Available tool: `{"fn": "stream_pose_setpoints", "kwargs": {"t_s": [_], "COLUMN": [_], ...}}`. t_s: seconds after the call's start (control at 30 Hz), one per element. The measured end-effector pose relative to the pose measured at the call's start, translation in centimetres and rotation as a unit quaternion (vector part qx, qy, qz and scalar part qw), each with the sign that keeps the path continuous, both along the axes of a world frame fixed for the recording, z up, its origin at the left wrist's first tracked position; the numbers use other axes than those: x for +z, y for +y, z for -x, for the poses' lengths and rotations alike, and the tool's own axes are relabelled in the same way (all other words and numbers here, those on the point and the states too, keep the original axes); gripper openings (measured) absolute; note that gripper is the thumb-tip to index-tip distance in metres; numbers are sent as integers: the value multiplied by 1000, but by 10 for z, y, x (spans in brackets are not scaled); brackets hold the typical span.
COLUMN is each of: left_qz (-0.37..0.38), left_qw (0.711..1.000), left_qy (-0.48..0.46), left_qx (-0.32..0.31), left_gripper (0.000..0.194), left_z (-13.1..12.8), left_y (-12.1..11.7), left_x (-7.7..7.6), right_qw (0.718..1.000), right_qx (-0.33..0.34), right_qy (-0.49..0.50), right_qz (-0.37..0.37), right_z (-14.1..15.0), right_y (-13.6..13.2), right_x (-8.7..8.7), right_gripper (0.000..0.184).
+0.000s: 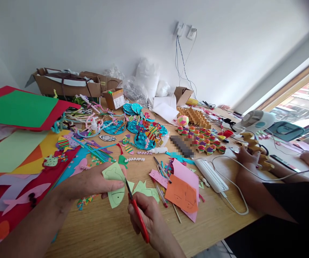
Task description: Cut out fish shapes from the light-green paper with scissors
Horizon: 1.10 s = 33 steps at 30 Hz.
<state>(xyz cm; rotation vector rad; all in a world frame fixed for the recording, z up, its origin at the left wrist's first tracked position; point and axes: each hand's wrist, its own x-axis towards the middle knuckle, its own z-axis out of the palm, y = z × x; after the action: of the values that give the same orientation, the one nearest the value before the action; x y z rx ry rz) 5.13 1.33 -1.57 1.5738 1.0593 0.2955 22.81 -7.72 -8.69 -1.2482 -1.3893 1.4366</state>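
My left hand (97, 181) pinches a piece of light green paper (115, 196) with a fish drawn on it in dark lines, thumb on top. In my right hand (149, 211) is a pair of red-handled scissors (139, 216), the fingers wrapped round the handles. The dark blades reach up to the right edge of the green paper. On the table just behind the scissors lies another light green cut piece (147, 192), also with drawn lines. Nearby to the right is an orange sheet (181, 193) with fish outlines, lying over pink paper (183, 170).
Coloured paper sheets (17, 107) pile up at the left. Blue painted discs (113, 127), pens (162, 168), a glue bottle (159, 150) and painted egg-carton cups (205, 139) cover the middle. A white power strip (212, 175) with a cable lies right, beside another person's hand (247, 159).
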Motion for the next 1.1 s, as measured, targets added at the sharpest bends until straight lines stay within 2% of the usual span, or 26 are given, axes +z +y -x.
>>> {"fn": "stream_pose_setpoints", "kwargs": {"t_s": [0.1, 0.23, 0.37, 0.43, 0.5, 0.57, 0.67, 0.77, 0.87, 0.97, 1.1], "left_qz": [-20, -1, -37, -63, -81, -88, -117, -165, -175, -156, -98], "left_qw": [999, 997, 993, 993, 993, 994, 993, 986, 984, 988, 984], "left_qy": [-15, -72, -102, -90, -73, -57, -25, 16, 33, -11, -130], "left_qx": [37, 20, 35, 49, 35, 17, -1, -13, -21, -9, 70], "left_gripper": [20, 23, 22, 20, 19, 18, 14, 14, 14, 10, 18], "left_z": [0, -1, 1, 3, 4, 4, 0, -3, -4, -3, -5], "left_y": [2, 5, 8, 9, 9, 8, 4, 1, 1, 3, 1], "left_x": [-3, -5, -7, -9, -10, -10, -7, -1, 1, 1, 2], "right_qw": [1000, 1000, 998, 994, 994, 992, 987, 985, 979, 979, 971], "right_qx": [-6, 6, 65, 96, 65, -9, -101, -107, -87, -105, -172], "right_qy": [13, 13, 7, 47, 90, 111, 82, -2, -75, -53, 64], "right_qz": [10, 8, 7, 25, 6, -55, -95, -135, -166, -166, -155], "right_z": [2, 1, -11, -19, -26, -29, -24, -12, -3, 1, 3], "right_y": [2, 3, -6, -10, -10, -3, 17, 36, 48, 54, 59], "right_x": [2, 6, 7, 8, 12, 20, 37, 52, 58, 60, 63], "right_gripper": [39, 44, 53, 55, 55, 51, 37, 27, 17, 15, 20]}}
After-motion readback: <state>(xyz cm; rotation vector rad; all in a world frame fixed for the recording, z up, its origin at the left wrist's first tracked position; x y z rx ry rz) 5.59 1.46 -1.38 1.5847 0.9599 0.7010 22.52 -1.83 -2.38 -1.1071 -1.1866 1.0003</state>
